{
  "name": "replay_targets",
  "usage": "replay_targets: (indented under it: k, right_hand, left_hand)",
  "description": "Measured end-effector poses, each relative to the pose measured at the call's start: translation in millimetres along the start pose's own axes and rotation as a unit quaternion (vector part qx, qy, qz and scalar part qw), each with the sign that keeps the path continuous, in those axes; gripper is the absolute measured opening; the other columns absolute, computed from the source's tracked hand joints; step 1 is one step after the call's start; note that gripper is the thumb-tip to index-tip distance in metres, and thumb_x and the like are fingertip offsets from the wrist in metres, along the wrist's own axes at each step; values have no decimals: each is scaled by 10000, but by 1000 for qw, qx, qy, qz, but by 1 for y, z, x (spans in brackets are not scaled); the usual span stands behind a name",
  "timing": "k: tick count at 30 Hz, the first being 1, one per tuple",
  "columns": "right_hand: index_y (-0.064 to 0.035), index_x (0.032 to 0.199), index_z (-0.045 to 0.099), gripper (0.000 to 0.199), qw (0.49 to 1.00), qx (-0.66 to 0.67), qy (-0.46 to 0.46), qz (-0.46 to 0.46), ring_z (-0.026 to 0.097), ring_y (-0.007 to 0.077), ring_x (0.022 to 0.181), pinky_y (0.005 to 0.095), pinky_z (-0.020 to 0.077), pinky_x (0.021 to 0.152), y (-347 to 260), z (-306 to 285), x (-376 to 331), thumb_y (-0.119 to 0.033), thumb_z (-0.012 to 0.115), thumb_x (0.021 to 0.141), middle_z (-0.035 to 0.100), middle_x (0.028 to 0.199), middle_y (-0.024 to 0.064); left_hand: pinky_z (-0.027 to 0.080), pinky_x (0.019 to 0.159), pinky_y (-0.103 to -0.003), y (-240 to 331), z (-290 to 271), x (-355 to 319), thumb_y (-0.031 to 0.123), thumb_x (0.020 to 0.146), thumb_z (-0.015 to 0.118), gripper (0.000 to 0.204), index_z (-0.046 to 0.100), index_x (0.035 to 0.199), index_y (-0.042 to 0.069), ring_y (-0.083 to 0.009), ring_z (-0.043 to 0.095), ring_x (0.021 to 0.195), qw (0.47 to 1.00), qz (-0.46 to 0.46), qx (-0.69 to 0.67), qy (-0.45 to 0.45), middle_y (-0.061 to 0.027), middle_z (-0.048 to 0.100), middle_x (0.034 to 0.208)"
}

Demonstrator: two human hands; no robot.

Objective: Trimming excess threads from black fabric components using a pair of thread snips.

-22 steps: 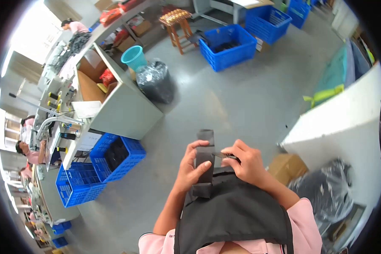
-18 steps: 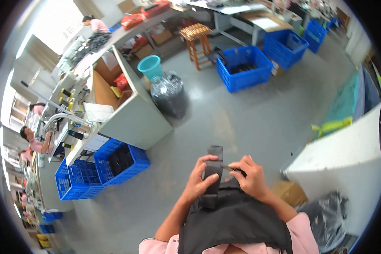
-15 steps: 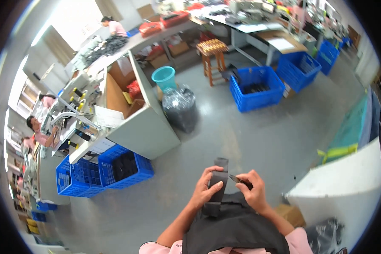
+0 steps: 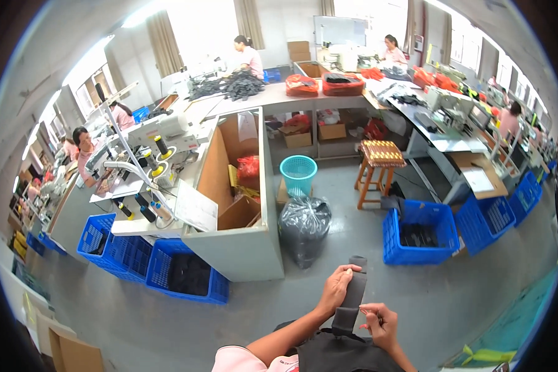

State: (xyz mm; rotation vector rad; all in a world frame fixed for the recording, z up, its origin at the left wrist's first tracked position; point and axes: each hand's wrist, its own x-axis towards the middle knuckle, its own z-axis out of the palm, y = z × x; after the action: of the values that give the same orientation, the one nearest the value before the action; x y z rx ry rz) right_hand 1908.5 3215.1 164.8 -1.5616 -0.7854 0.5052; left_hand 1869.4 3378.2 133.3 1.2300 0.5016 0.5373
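Observation:
A dark grey fabric strip (image 4: 356,290), with a folded lower end, stretches out in front of my dark apron (image 4: 328,354). My left hand (image 4: 337,290) is closed on its upper part, the thumb lying over the strip. Close to the strip's lower right edge, my right hand (image 4: 381,325) is closed with thumb and forefinger drawn together. The small dark snips seen in that hand a moment earlier are now mostly hidden by its fingers.
Blue crates (image 4: 188,273) with dark pieces stand at left, another blue crate (image 4: 418,239) at right. Ahead are a tied black bag (image 4: 305,229), a teal basket (image 4: 298,175) and a wooden stool (image 4: 380,162). Co-workers (image 4: 249,59) sit at sewing tables beyond.
The view has swung up and left, so more of the room shows. The fabric strip remains in my left hand, and my right hand has come down beside its lower part.

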Motion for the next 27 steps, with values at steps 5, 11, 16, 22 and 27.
replay_targets:
  k: [5, 11, 16, 22, 27]
  right_hand:
    - [-83, 887, 580, 313, 947, -146, 13, -286, 542, 172, 529, 301, 454, 497, 20, 16, 91, 36, 707, 626, 555, 669, 37]
    - [-90, 903, 643, 262, 884, -262, -20, -387, 548, 199, 532, 324, 469, 491, 33, 17, 221, -52, 729, 659, 511, 719, 33]
    - [-39, 762, 560, 126, 953, -177, 29, -244, 501, 193, 593, 299, 407, 518, 50, -3, 334, -101, 637, 840, 458, 687, 62]
    - [-18, 751, 529, 301, 999, 29, 22, -6, 369, 35, 616, 227, 294, 500, 99, -72, 466, -261, 577, 924, 394, 668, -39]
    - [-60, 789, 548, 256, 995, 72, -50, 55, 322, 7, 535, 185, 258, 469, 126, -124, 564, -275, 581, 924, 390, 596, -87]
  left_hand:
    - [380, 599, -188, 4, -18, 100, 275, 970, 457, 270, 634, 1035, 82, -25, 446, 678, 998, 10, 41, 42, 48, 552, 782]
    - [416, 601, -219, 11, -32, 201, 300, 937, 534, 296, 659, 851, 45, -48, 476, 691, 988, -121, -18, 95, 11, 579, 767]
    - [331, 547, -188, 10, -26, 282, 542, 925, 428, 491, 479, 1095, 85, -36, 352, 595, 992, -27, -79, 91, 31, 488, 811]
    - [430, 686, -220, 4, 22, 395, 366, 899, 558, 394, 512, 1156, 71, -84, 503, 958, 990, 121, 30, -68, -67, 421, 1258]
    - [472, 735, -231, 3, 62, 481, 123, 867, 611, 198, 582, 1015, -4, -80, 568, 828, 998, -48, 17, -22, -21, 616, 880]
